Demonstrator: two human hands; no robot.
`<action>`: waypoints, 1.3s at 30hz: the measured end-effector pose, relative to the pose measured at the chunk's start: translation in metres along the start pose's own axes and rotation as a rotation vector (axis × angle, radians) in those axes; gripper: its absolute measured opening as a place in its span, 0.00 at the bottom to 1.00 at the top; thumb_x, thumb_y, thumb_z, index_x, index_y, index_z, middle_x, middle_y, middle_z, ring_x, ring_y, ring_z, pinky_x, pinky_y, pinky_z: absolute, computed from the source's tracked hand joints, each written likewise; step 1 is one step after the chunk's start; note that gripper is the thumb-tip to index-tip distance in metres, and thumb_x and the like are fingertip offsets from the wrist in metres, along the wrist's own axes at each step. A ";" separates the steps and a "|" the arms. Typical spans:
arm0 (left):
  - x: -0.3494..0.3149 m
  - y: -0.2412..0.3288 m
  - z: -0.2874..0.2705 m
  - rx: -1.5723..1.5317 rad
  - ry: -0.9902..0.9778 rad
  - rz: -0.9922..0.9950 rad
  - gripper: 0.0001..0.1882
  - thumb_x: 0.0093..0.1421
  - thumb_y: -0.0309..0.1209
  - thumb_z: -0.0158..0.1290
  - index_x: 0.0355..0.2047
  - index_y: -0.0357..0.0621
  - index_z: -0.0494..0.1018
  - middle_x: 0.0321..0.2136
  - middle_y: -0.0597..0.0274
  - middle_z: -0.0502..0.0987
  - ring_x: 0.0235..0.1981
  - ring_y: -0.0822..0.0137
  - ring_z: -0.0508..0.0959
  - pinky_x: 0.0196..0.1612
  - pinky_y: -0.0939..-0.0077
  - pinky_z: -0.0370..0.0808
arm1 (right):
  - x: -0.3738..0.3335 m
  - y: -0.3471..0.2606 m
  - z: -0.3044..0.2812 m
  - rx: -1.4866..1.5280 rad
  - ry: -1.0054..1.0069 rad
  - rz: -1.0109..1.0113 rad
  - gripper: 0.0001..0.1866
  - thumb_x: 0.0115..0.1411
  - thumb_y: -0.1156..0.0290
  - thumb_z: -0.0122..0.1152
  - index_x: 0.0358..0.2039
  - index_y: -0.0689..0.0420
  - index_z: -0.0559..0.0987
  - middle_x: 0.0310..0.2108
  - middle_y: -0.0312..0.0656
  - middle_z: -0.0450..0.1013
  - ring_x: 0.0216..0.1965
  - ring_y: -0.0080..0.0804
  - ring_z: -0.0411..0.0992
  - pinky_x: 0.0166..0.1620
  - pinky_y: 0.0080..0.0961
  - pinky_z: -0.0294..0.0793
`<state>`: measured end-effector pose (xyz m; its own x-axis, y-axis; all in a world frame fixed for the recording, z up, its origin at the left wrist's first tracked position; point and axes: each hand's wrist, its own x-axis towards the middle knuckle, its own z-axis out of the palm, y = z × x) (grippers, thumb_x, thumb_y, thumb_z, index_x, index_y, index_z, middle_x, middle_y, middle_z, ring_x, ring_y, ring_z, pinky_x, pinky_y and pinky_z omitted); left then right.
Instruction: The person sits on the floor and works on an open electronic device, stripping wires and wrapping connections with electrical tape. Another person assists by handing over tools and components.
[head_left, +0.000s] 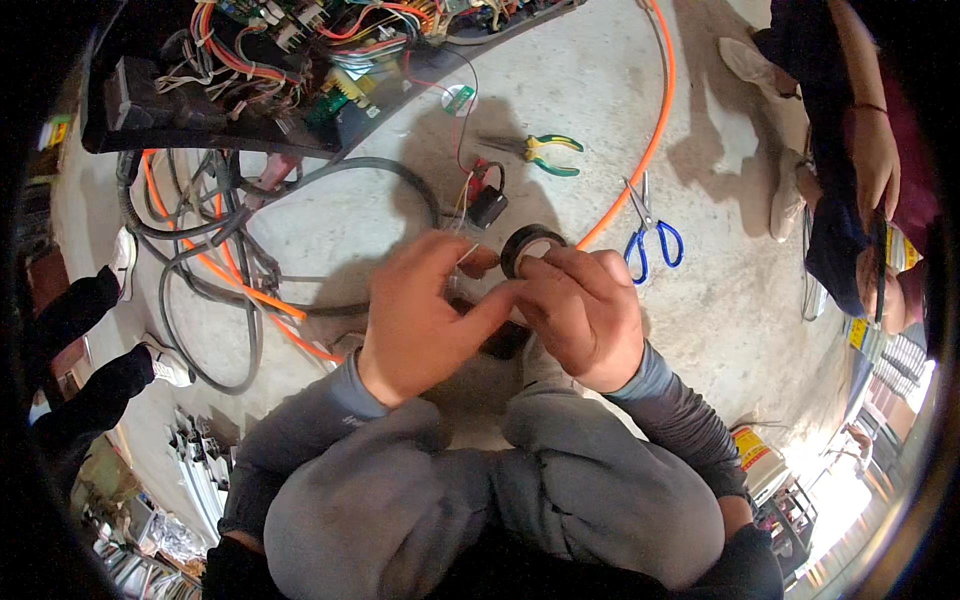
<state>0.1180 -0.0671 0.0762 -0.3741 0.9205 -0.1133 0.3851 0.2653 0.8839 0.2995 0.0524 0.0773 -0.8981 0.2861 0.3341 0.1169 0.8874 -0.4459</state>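
My right hand point(588, 318) is closed on a roll of black tape point(513, 249), its fingers at the ring's near edge. Close beside it, my left hand point(420, 318) is curled and a little blurred, with its thumb reaching toward the right hand's fingertips. Thin pale wires point(465, 200) run down to the left fingers, which are closed around them. Just beyond the hands lie a small black block point(488, 209) and a red part point(478, 178) joined to wires. What lies between the fingertips is partly hidden.
An open black casing point(340, 140) full of circuit boards and wires stands at the far left. Green-and-yellow pliers point(553, 155) and blue-handled scissors point(652, 245) lie on the floor. An orange cable point(655, 130) and coiled black cables point(255, 330) cross it. People stand at both sides.
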 end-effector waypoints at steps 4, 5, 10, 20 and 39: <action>0.000 -0.003 0.003 0.032 0.009 -0.048 0.13 0.58 0.29 0.66 0.41 0.36 0.81 0.35 0.51 0.83 0.35 0.59 0.84 0.40 0.68 0.80 | 0.006 -0.003 0.005 -0.059 -0.030 0.001 0.22 0.48 0.69 0.61 0.46 0.61 0.80 0.46 0.43 0.81 0.43 0.36 0.78 0.39 0.32 0.70; 0.000 -0.008 0.005 0.031 0.010 -0.034 0.13 0.58 0.29 0.66 0.40 0.36 0.81 0.34 0.51 0.83 0.35 0.59 0.84 0.39 0.68 0.80 | 0.007 -0.004 0.006 -0.074 -0.036 0.007 0.23 0.48 0.69 0.61 0.46 0.61 0.79 0.45 0.43 0.81 0.42 0.36 0.78 0.39 0.32 0.70; 0.003 -0.009 0.004 0.064 -0.030 -0.069 0.10 0.61 0.29 0.63 0.40 0.35 0.80 0.33 0.50 0.83 0.34 0.61 0.84 0.38 0.68 0.79 | 0.012 -0.009 0.008 -0.135 -0.065 0.043 0.24 0.48 0.69 0.61 0.48 0.61 0.79 0.43 0.42 0.81 0.41 0.34 0.77 0.38 0.32 0.69; 0.007 -0.020 0.009 -0.296 -0.107 -0.185 0.07 0.65 0.28 0.58 0.38 0.37 0.77 0.32 0.51 0.79 0.33 0.57 0.79 0.37 0.65 0.74 | 0.011 -0.004 0.009 -0.083 -0.020 0.107 0.24 0.52 0.70 0.65 0.52 0.59 0.79 0.42 0.43 0.80 0.40 0.37 0.76 0.39 0.35 0.70; 0.002 -0.023 0.012 -0.212 -0.001 0.047 0.12 0.76 0.30 0.48 0.54 0.37 0.71 0.43 0.55 0.77 0.41 0.66 0.75 0.48 0.71 0.73 | 0.011 0.006 0.007 1.061 0.036 0.745 0.08 0.71 0.74 0.62 0.48 0.61 0.77 0.40 0.39 0.76 0.44 0.27 0.75 0.48 0.25 0.75</action>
<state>0.1183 -0.0684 0.0504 -0.3588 0.9308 -0.0697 0.2164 0.1556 0.9638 0.2873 0.0578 0.0722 -0.7490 0.6082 -0.2630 0.1744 -0.2020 -0.9637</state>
